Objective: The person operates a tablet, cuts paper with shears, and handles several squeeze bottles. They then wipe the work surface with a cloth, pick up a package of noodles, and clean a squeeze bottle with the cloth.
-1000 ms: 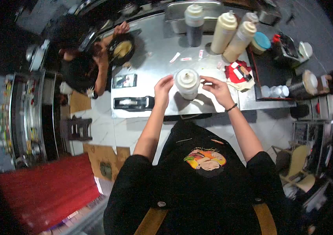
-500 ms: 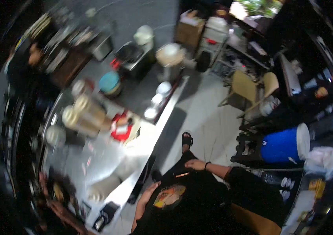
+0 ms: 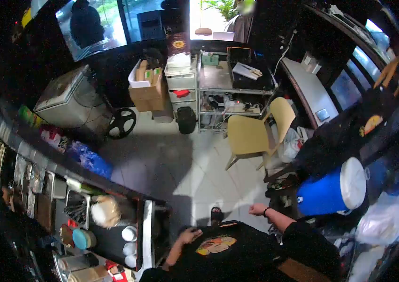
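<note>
My left hand (image 3: 191,235) is in front of my dark shirt (image 3: 242,254), beside the counter's right edge. Its fingers reach loosely forward and nothing shows in them. On the other side my right hand (image 3: 258,209) hangs over the tiled floor with its fingers curled in, and I see nothing in it. A dark band (image 3: 267,212) circles that wrist. Closest to the right hand is a blue drink cooler (image 3: 324,195) with a white lid, standing apart from it. Several white cups (image 3: 129,233) line the counter edge to the left of my left hand.
A yellow chair (image 3: 249,134) stands ahead on the right. Beyond it are a metal rack (image 3: 216,77), white drawers (image 3: 180,80) and a cardboard box (image 3: 146,96). A white chest (image 3: 75,101) is at the far left. The counter (image 3: 148,235) holds a blue-lidded tub (image 3: 83,239).
My view has swung away from the counter toward the back of the room. My right hand has moved outward from my body; my left hand stays near my front.
</note>
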{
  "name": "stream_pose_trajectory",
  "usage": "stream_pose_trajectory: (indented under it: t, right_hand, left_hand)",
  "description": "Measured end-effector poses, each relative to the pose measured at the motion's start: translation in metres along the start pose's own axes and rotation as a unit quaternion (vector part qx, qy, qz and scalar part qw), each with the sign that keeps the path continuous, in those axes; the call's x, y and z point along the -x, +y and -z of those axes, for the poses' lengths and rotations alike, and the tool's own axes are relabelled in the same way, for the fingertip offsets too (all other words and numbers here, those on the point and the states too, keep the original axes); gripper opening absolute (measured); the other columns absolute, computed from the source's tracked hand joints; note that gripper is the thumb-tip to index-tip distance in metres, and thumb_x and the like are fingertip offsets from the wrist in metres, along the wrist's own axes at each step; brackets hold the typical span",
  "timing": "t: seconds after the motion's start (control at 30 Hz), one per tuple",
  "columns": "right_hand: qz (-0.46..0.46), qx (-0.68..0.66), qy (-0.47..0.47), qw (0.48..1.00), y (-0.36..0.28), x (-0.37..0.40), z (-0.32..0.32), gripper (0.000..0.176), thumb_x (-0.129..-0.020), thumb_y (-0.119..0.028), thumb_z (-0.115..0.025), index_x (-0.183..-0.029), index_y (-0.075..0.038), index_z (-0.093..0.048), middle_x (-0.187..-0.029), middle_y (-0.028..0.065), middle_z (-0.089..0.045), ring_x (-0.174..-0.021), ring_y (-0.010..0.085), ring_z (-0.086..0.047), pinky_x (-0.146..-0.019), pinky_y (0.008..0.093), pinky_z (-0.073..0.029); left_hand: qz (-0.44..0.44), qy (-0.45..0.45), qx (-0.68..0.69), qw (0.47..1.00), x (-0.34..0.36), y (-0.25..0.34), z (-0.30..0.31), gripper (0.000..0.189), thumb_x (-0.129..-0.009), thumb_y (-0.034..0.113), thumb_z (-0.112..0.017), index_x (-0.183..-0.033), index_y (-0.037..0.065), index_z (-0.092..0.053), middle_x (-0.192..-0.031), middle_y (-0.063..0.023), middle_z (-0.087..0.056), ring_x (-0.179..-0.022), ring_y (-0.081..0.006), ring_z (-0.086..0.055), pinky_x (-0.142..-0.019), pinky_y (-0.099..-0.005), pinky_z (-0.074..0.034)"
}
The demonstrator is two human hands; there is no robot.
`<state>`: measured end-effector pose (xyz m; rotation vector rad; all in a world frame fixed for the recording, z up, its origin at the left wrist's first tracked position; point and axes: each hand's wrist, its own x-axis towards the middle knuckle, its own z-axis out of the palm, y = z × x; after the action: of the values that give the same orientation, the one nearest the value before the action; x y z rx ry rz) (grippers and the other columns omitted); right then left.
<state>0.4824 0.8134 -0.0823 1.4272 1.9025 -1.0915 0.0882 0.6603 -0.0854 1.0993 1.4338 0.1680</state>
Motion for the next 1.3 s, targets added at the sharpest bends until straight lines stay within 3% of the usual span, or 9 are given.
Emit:
stream_pose_trajectory:
  t: [0.2,0.47,0.57,0.63,0.73,0.83,0.93,1.17,1.3]
  right_hand:
    - [-0.019,-0.251,0.236,0.938,0.054,-0.099,0.125,0.028,-0.075,-0.025,-0.062,-0.093,-0.004,-0.062,-0.079,0.0081,-0.065,-0.064,0.0175,-0.06,-0.061,0.03,-0.048]
    - [-0.059,-0.184,0.102,0.976,0.033,-0.24,0.187,0.032,-0.075,-0.033,-0.064,-0.094,-0.008,-0.064,-0.091,0.0105,-0.066,-0.086,0.025,-0.061,-0.076,0.0358,-0.048]
    - [-0.023,-0.069,0.041,0.997,0.037,-0.249,0.249,0.03,-0.074,-0.032,-0.064,-0.092,-0.009,-0.065,-0.094,0.013,-0.065,-0.093,0.0257,-0.059,-0.081,0.0348,-0.046]
    - [-0.126,-0.198,0.136,0.963,0.064,-0.287,0.276,0.029,-0.075,-0.031,-0.063,-0.092,-0.007,-0.065,-0.089,0.0136,-0.065,-0.085,0.0269,-0.061,-0.077,0.0358,-0.047]
    - [-0.104,-0.314,0.355,0.874,0.039,-0.281,0.409,0.024,-0.077,-0.023,-0.062,-0.091,-0.004,-0.063,-0.087,0.0125,-0.065,-0.082,0.0235,-0.062,-0.076,0.0341,-0.048]
    - [-0.036,-0.432,0.441,0.786,0.051,-0.312,0.545,0.021,-0.082,-0.015,-0.059,-0.099,-0.003,-0.059,-0.085,0.007,-0.064,-0.077,0.0138,-0.06,-0.07,0.029,-0.048]
    - [-0.047,-0.4,0.504,0.764,0.087,-0.372,0.673,0.02,-0.084,-0.014,-0.057,-0.1,-0.002,-0.059,-0.09,0.0115,-0.065,-0.087,0.0198,-0.062,-0.078,0.0307,-0.047]
    - [-0.112,-0.324,0.604,0.72,0.12,-0.475,0.908,0.048,-0.086,-0.01,-0.049,-0.132,-0.004,-0.036,-0.126,0.0164,-0.049,-0.118,0.025,-0.046,-0.098,0.0343,-0.036]
    - [0.04,-0.572,0.52,0.633,0.153,-0.529,0.954,0.045,-0.086,-0.007,-0.047,-0.13,-0.002,-0.04,-0.119,0.0069,-0.053,-0.109,0.0167,-0.047,-0.095,0.0279,-0.033]
  left_hand:
    - [-0.045,0.135,0.08,0.987,-0.124,0.085,0.107,0.053,-0.077,0.044,-0.064,-0.114,0.006,-0.057,-0.112,-0.0173,-0.059,-0.106,-0.0291,-0.055,-0.09,-0.0352,-0.042]
    - [-0.012,0.09,0.269,0.959,-0.31,0.149,0.282,0.051,-0.076,0.043,-0.068,-0.108,0.005,-0.059,-0.092,-0.0032,-0.06,-0.083,-0.0148,-0.054,-0.073,-0.0301,-0.043]
    - [0.047,-0.026,0.16,0.986,-0.397,0.155,0.388,0.046,-0.076,0.041,-0.069,-0.103,0.005,-0.06,-0.093,-0.0064,-0.061,-0.085,-0.0194,-0.057,-0.074,-0.0325,-0.045]
    - [0.037,-0.075,-0.353,0.932,-0.465,0.188,0.45,0.049,-0.075,0.038,-0.068,-0.109,0.005,-0.055,-0.096,-0.012,-0.062,-0.088,-0.026,-0.059,-0.075,-0.0371,-0.046]
    - [-0.014,0.115,-0.153,0.981,-0.52,0.293,0.531,0.062,-0.076,0.038,-0.067,-0.122,0.005,-0.041,-0.099,-0.0164,-0.061,-0.09,-0.0305,-0.059,-0.079,-0.0405,-0.045]
    - [-0.186,0.263,-0.033,0.946,-0.569,0.463,0.554,0.067,-0.078,0.035,-0.065,-0.129,0.005,-0.034,-0.099,-0.016,-0.06,-0.091,-0.0314,-0.058,-0.079,-0.0398,-0.044]
    - [-0.164,0.326,-0.018,0.931,-0.643,0.554,0.566,0.073,-0.078,0.034,-0.064,-0.133,0.003,-0.028,-0.105,-0.0187,-0.058,-0.098,-0.0344,-0.056,-0.082,-0.0403,-0.044]
    - [0.018,0.437,-0.15,0.887,-0.703,0.608,0.537,0.041,-0.083,0.026,-0.051,-0.117,0.007,-0.04,-0.081,-0.0234,-0.062,-0.077,-0.0417,-0.06,-0.067,-0.0515,-0.045]
    - [0.048,0.44,-0.177,0.879,-0.708,0.611,0.534,0.042,-0.083,0.024,-0.051,-0.118,0.005,-0.041,-0.078,-0.0223,-0.062,-0.073,-0.04,-0.061,-0.065,-0.051,-0.045]
